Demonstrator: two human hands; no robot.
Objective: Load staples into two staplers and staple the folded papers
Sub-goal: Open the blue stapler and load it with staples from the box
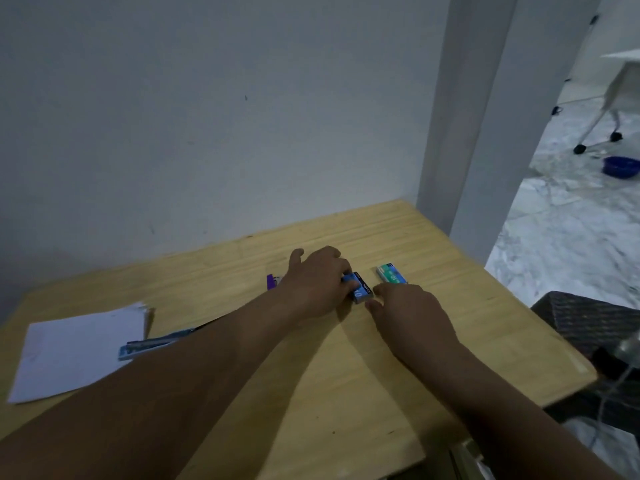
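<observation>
My forearms cross the wooden table (346, 375). My left hand (318, 282) pinches the blue staple box (362, 292) to steady it; my right hand (408, 310) rests loose beside it, holding nothing. Green box (392, 274) just beyond, blue stapler (152, 344) by the folded papers (76, 351), purple stapler (272, 281) behind my wrist. Bare wall, marble floor.

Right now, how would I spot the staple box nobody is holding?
Start at the wooden table and go to its far right part near the white pillar. The green staple box lies there, beyond the right hand; its neighbour, the blue staple box, is in the left hand.
</observation>
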